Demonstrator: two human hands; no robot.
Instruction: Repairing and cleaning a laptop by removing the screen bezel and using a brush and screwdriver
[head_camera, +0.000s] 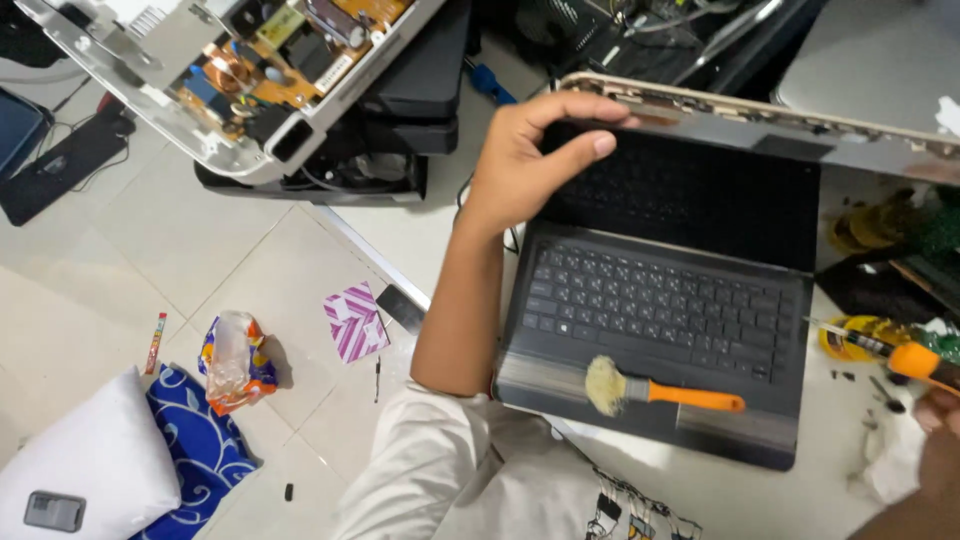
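An open dark laptop lies on a white table. My left hand grips the top left corner of its lid, thumb on the screen side and fingers over the edge. A small brush with an orange handle rests on the palm rest below the keyboard. Only part of my right hand shows at the right edge, beside a white cloth and just below an orange-handled screwdriver. Whether it holds either one is hidden.
An opened device with an exposed circuit board sits at the top left. On the tiled floor lie a crumpled snack bag, a striped pink paper, a white pillow with a phone and a blue cloth. Small parts clutter the table's right side.
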